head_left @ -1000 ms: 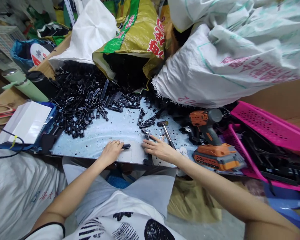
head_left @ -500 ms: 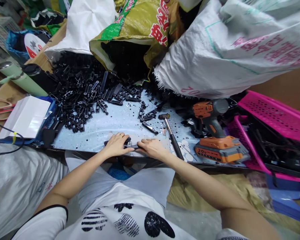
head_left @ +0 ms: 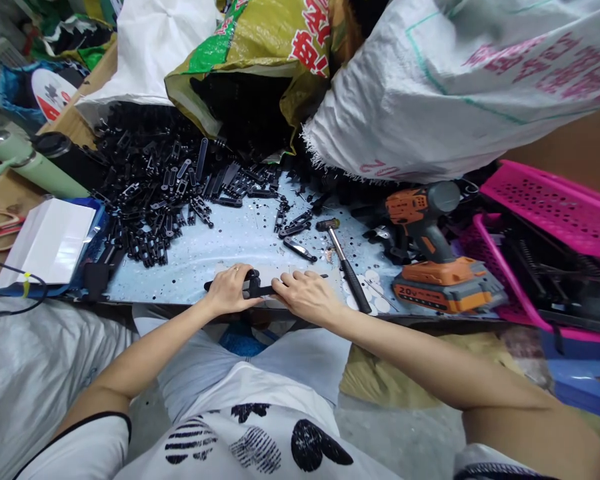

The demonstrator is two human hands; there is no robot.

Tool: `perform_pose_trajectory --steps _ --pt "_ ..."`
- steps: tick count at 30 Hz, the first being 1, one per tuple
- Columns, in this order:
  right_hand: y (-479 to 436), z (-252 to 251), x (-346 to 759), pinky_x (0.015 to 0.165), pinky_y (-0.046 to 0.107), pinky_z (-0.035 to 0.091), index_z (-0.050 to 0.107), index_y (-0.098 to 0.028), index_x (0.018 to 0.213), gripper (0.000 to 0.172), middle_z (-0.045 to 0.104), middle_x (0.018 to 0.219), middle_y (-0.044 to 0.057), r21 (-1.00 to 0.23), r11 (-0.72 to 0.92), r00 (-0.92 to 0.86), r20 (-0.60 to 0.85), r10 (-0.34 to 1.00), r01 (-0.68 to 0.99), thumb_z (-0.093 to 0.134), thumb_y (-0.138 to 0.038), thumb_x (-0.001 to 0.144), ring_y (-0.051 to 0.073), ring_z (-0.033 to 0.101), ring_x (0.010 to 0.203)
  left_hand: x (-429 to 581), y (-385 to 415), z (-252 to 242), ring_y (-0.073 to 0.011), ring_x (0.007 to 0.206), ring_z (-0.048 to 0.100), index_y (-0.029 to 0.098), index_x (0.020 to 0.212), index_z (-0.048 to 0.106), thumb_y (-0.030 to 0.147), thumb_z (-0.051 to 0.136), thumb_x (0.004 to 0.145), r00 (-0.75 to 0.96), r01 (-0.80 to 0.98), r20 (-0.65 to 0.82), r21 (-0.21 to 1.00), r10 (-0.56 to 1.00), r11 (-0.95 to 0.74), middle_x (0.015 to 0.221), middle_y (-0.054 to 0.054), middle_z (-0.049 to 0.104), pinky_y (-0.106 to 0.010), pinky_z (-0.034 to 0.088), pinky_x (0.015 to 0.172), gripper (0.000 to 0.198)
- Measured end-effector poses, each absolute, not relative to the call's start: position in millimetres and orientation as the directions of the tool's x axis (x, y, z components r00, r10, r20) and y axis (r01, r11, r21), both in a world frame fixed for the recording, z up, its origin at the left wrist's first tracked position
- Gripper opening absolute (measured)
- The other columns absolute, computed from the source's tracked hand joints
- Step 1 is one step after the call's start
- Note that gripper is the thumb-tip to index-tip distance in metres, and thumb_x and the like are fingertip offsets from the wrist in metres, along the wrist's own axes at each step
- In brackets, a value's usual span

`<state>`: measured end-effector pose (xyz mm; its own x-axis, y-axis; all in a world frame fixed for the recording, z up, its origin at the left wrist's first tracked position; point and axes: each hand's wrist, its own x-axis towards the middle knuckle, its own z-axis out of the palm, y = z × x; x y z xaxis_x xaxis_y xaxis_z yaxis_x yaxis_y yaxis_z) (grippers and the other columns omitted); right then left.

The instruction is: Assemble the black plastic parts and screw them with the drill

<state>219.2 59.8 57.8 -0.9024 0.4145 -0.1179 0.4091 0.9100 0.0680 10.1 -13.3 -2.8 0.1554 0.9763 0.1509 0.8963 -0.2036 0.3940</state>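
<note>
At the table's front edge, my left hand [head_left: 230, 291] is closed round a black hinged part [head_left: 253, 288], whose dark end sticks out past the left side of the hand. My right hand [head_left: 306, 297] grips the other end of that part from the right, fingers bent over it and palm down. A thin dark tip shows just beyond its knuckles. Right of this hand lies a hammer [head_left: 349, 268] with a black handle. Behind the hands, a loose black part with a shiny face [head_left: 300, 250] rests on the table.
A large pile of black parts [head_left: 155, 180] covers the back left, below a yellow-green sack [head_left: 250, 53] and white sacks. An orange cordless drill [head_left: 430, 257] stands right, beside a pink basket [head_left: 510, 280]. White paper [head_left: 50, 240], scissors [head_left: 0, 230] and a green bottle [head_left: 35, 163] are left.
The camera view has shifted slightly. My hands have turned a little, and more of the black hinged part now shows between them. My right hand sits flatter over its end.
</note>
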Motion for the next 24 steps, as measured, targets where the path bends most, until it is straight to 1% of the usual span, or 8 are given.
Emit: perform_pose_trajectory --steps 3,7,12,15,17,21,22,24 --pt "63.1 62.1 217.2 0.063 0.029 0.023 0.055 -0.017 0.103 0.033 0.062 0.089 0.009 0.074 0.923 -0.915 -0.119 0.385 0.378 0.028 -0.035 0.100 0.017 0.056 0.076 9.2 -12.5 -4.6 -0.0266 0.097 0.063 0.017 0.116 0.042 0.057 0.065 0.072 0.134 0.899 0.196 0.389 0.971 -0.203 0.104 -0.011 0.062 -0.036 0.051 0.079 0.063" --pt "70.9 65.9 214.4 0.061 0.028 0.022 0.054 -0.017 0.102 0.032 0.062 0.088 0.008 0.074 0.932 -0.920 -0.152 0.362 0.355 0.030 -0.038 0.099 0.016 0.057 0.074 8.8 -12.4 -5.6 -0.0267 0.096 0.063 0.015 0.115 0.043 0.057 0.065 0.072 0.132 0.901 0.225 0.379 0.965 -0.212 0.103 -0.011 0.062 -0.036 0.051 0.079 0.064" --pt "79.8 64.3 213.4 0.059 0.028 0.024 0.054 -0.018 0.101 0.032 0.062 0.089 0.008 0.057 0.955 -0.930 -0.214 0.297 0.292 0.033 -0.042 0.098 0.015 0.058 0.070 12.3 -12.6 -8.4 -0.0257 0.096 0.063 0.016 0.110 0.047 0.054 0.057 0.081 0.219 0.882 0.222 0.371 0.950 -0.290 0.101 -0.012 0.063 -0.036 0.051 0.081 0.049" --pt "79.5 62.2 213.5 0.062 0.029 0.027 0.054 -0.018 0.103 0.032 0.062 0.090 0.009 0.090 0.939 -0.923 -0.174 0.342 0.331 0.029 -0.038 0.099 0.016 0.058 0.073 11.6 -12.4 -9.8 -0.0255 0.096 0.062 0.017 0.111 0.048 0.053 0.054 0.083 0.182 0.894 0.219 0.369 0.959 -0.254 0.100 -0.011 0.063 -0.036 0.051 0.080 0.046" --pt "79.2 61.3 213.9 0.063 0.029 0.027 0.053 -0.018 0.104 0.032 0.062 0.090 0.009 0.108 0.931 -0.920 -0.151 0.362 0.349 0.027 -0.036 0.100 0.017 0.058 0.075 9.8 -11.5 -10.2 -0.0251 0.096 0.063 0.017 0.110 0.048 0.053 0.054 0.083 0.184 0.890 0.226 0.374 0.957 -0.260 0.100 -0.011 0.063 -0.036 0.051 0.080 0.046" --pt "83.6 59.7 214.2 0.064 0.028 0.027 0.053 -0.018 0.105 0.033 0.061 0.091 0.009 0.076 0.955 -0.941 -0.163 0.297 0.288 0.029 -0.039 0.099 0.016 0.057 0.076 8.3 -6.4 -10.4 -0.0253 0.095 0.063 0.017 0.107 0.051 0.057 0.055 0.081 0.213 0.878 0.207 0.388 0.955 -0.280 0.098 -0.011 0.064 -0.036 0.051 0.080 0.047" --pt "84.7 58.9 213.7 0.064 0.028 0.027 0.054 -0.019 0.105 0.034 0.061 0.091 0.008 0.076 0.953 -0.939 -0.163 0.304 0.295 0.029 -0.040 0.099 0.016 0.057 0.076 8.9 -5.0 -10.5 -0.0253 0.094 0.063 0.017 0.106 0.051 0.056 0.055 0.081 0.201 0.883 0.198 0.388 0.959 -0.265 0.096 -0.010 0.064 -0.036 0.051 0.079 0.046" --pt "85.8 56.0 212.5 0.063 0.028 0.026 0.055 -0.019 0.104 0.035 0.061 0.090 0.008 0.094 0.932 -0.922 -0.143 0.360 0.350 0.028 -0.042 0.099 0.016 0.056 0.074 10.7 -3.4 -10.7 -0.0249 0.092 0.063 0.017 0.107 0.051 0.052 0.055 0.083 0.161 0.896 0.183 0.385 0.970 -0.221 0.095 -0.010 0.064 -0.035 0.051 0.077 0.043"
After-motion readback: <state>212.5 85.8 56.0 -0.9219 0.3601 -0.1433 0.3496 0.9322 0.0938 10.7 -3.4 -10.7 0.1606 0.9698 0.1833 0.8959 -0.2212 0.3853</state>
